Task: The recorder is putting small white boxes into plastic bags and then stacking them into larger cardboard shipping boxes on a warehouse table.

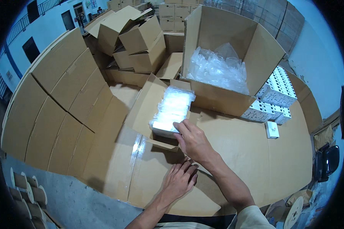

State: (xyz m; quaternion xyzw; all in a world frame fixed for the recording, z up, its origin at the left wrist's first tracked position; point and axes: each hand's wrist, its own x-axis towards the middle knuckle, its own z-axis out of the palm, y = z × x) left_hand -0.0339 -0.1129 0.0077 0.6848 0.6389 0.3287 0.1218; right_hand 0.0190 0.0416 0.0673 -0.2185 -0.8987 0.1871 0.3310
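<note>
An open cardboard carton (143, 103) lies on the work surface in front of me, holding a row of white boxes in clear bubble wrap (174, 101). At the row's near end is a white box (165, 130). My right hand (195, 141) reaches over the carton's near right corner, its thumb and fingers closed on that box's right end; the exact contact is partly hidden. Nearer to me, my left hand (180, 177) lies low with fingers stretched out, holding nothing. Its fingertips are beside the carton's near flap and under my right wrist.
A large open carton (219, 95) of clear plastic wrap (218, 68) stands behind. Stacked patterned white boxes (277, 89) and a single small white box (272, 130) are at right. Open empty cartons (141, 45) pile up far left, and a cardboard wall (61, 103) rises at left.
</note>
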